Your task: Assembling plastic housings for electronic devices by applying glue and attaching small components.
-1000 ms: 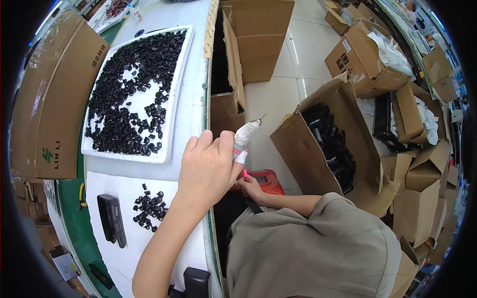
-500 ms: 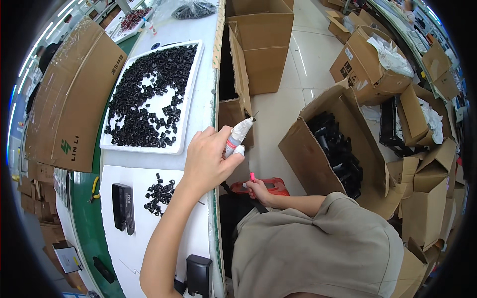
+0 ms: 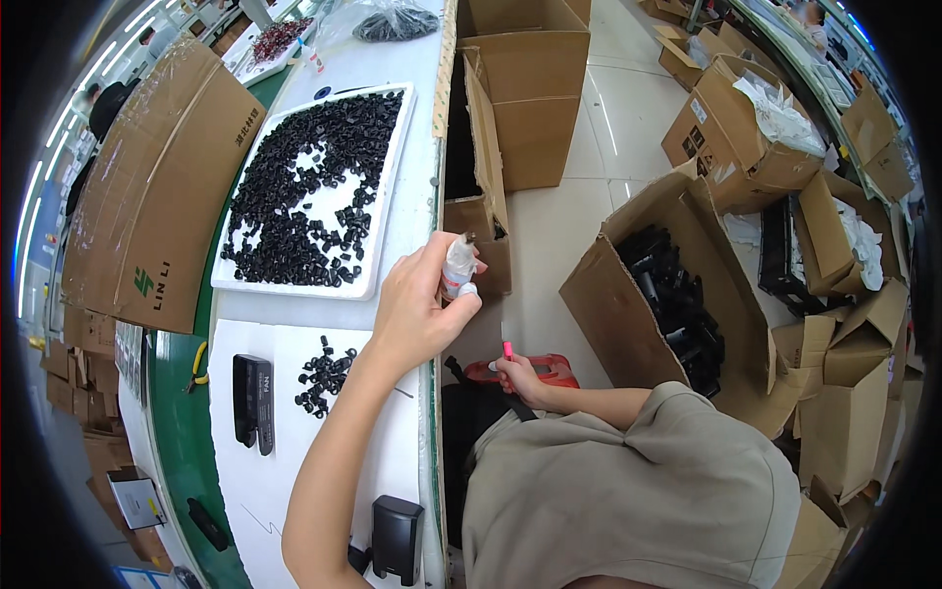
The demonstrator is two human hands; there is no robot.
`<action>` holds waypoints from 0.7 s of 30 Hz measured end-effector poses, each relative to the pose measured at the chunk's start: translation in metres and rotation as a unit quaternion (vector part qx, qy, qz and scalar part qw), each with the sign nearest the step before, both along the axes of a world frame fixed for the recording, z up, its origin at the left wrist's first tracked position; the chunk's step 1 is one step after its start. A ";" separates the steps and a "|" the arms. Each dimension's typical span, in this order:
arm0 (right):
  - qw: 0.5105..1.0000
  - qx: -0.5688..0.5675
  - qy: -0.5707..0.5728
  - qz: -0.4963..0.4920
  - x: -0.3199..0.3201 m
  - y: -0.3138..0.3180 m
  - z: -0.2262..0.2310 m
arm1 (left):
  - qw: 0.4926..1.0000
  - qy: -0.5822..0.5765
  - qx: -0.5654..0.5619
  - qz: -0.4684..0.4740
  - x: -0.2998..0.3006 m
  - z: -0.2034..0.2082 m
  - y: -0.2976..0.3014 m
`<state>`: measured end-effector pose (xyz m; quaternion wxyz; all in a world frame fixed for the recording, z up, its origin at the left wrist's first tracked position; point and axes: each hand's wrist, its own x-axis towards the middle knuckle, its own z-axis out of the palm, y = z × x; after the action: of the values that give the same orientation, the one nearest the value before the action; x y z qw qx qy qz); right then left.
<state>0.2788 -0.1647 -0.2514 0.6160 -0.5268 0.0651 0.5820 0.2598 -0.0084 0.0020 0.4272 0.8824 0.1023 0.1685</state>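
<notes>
My left hand (image 3: 422, 299) is closed around a small squeeze bottle (image 3: 458, 270) of white plastic, its nozzle wrapped in whitish material with a dark tip. It is held up over the table's right edge. Lower and to the right, my right hand (image 3: 520, 379) grips a slim pink tool (image 3: 507, 349) by its lower part; a fine thin line, perhaps a needle, rises from its end. Left of my left wrist lies a loose pile of small black plastic parts (image 3: 324, 376) on white paper (image 3: 285, 491). Beyond sits a white tray (image 3: 365, 285) of many such parts.
Two black fan casings (image 3: 253, 402) lie on the paper, and another black casing (image 3: 397, 540) sits near the front. Yellow-handled pliers (image 3: 199, 365) rest on the green mat. A large carton (image 3: 157, 196) stands left; an open carton (image 3: 677, 324) of black parts stands on the floor at right.
The bottle in my left hand has tipped so that its nozzle points more upward and toward me. My right hand has shifted slightly right, still holding the pink tool. The whole view has shifted slightly.
</notes>
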 end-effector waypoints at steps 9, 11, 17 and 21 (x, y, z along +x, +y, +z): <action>1.000 -0.009 -0.011 0.018 0.001 0.002 -0.003 | 1.000 0.022 0.004 0.011 0.000 0.001 0.000; 1.000 -0.011 -0.013 0.019 0.000 0.002 -0.003 | 1.000 0.025 0.003 0.010 -0.001 0.001 0.001; 1.000 -0.005 -0.020 0.021 0.000 0.002 -0.006 | 0.999 0.036 -0.006 0.011 0.000 0.000 0.003; 1.000 -0.004 -0.014 0.016 0.000 0.002 -0.004 | 0.999 0.037 0.002 0.009 -0.001 -0.001 0.003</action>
<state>0.2785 -0.1630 -0.2551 0.6058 -0.5380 0.0502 0.5839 0.2593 -0.0056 0.0010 0.4196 0.8879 0.1258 0.1404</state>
